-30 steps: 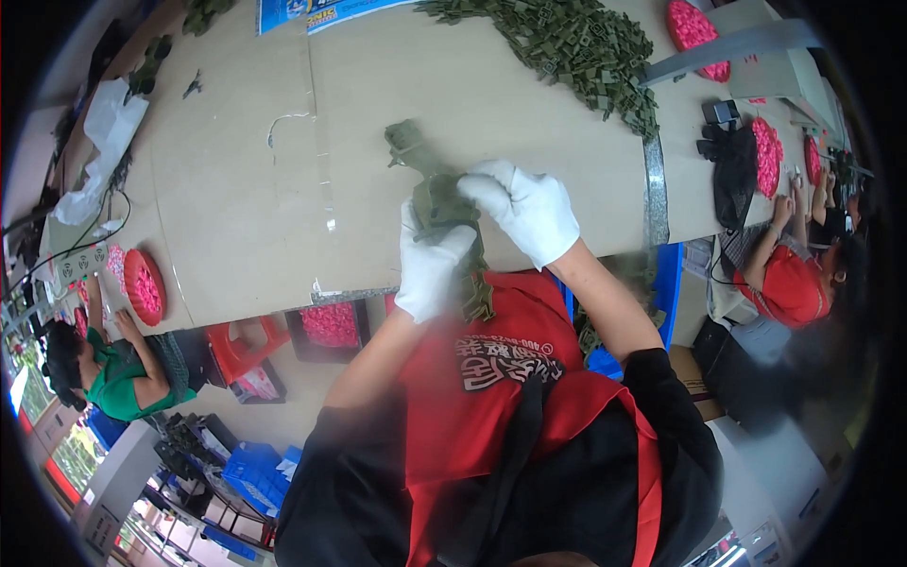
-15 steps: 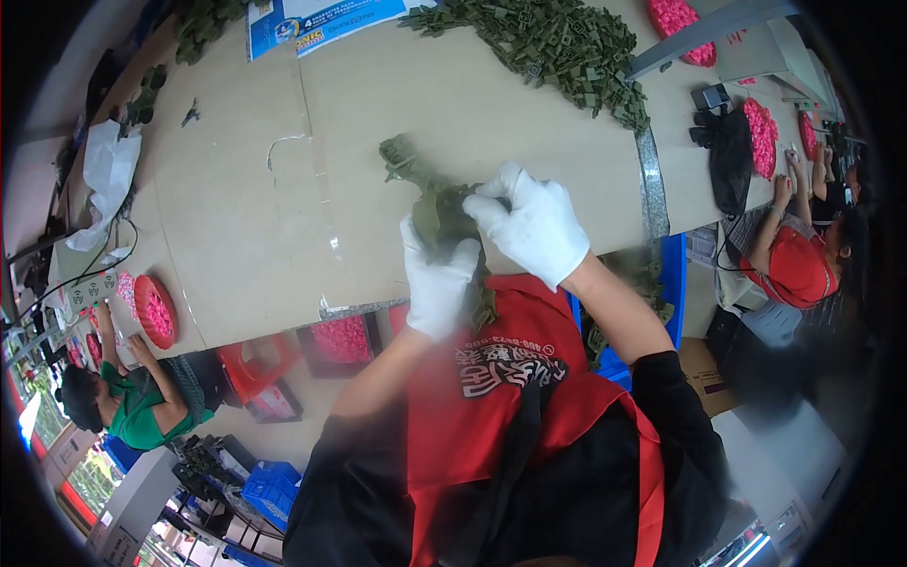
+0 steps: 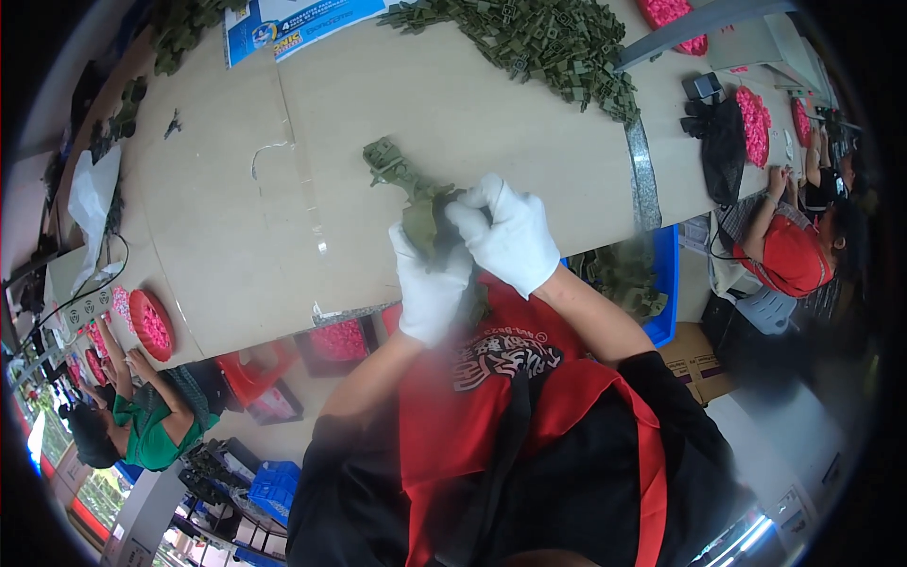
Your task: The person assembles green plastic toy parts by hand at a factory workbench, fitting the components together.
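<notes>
An olive-green cloth piece (image 3: 421, 225) is held between my two white-gloved hands, just over the near table edge. My left hand (image 3: 430, 288) is closed round its lower part. Bent over its right side, my right hand (image 3: 505, 231) pinches it; the exact grip is hidden behind the glove. A ridged, strap-like green end (image 3: 392, 163) sticks out of the bundle toward the far left, over the table. Dark material shows between the fingers, too blurred to name. Farther off lies a heap of small green plastic buckles (image 3: 539, 42).
Below the table's right side stands a blue crate (image 3: 667, 283) with green pieces. A blue printed sheet (image 3: 321, 21) lies at the far edge. A metal bar (image 3: 704, 30) crosses at upper right. Co-workers in green (image 3: 156, 430) and red (image 3: 795, 255) sit beside red trays of pink pieces.
Both hands and the cloth piece have shifted slightly left and nearer to me in the picture. My right fingers have curled in closer against it. The whole view has turned a little.
</notes>
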`<state>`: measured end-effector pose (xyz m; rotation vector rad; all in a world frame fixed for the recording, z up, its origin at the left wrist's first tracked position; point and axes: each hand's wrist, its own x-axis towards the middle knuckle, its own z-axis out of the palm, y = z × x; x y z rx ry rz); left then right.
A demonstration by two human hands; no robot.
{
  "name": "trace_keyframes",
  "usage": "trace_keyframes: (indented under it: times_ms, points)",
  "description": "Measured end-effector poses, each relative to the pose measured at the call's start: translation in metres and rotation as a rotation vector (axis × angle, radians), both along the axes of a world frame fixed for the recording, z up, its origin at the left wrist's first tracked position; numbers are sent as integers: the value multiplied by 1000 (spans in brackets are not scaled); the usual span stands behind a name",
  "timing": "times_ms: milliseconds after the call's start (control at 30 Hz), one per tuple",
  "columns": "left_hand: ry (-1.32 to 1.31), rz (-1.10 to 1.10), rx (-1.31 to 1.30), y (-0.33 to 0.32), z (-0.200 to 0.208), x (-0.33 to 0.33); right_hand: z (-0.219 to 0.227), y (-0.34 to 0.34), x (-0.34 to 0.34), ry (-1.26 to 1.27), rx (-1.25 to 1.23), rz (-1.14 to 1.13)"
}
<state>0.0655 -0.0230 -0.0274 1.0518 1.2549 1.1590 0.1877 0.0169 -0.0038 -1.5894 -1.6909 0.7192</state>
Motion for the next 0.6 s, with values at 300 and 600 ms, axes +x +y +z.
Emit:
trace_keyframes:
  times_ms: [300, 600]
  points:
    - [-160, -22, -241, 2, 5, 11, -5, 9, 15, 177, -233, -70]
    - [-403, -124, -599, 16, -9, -10, -78, 115, 144, -273, -361, -392]
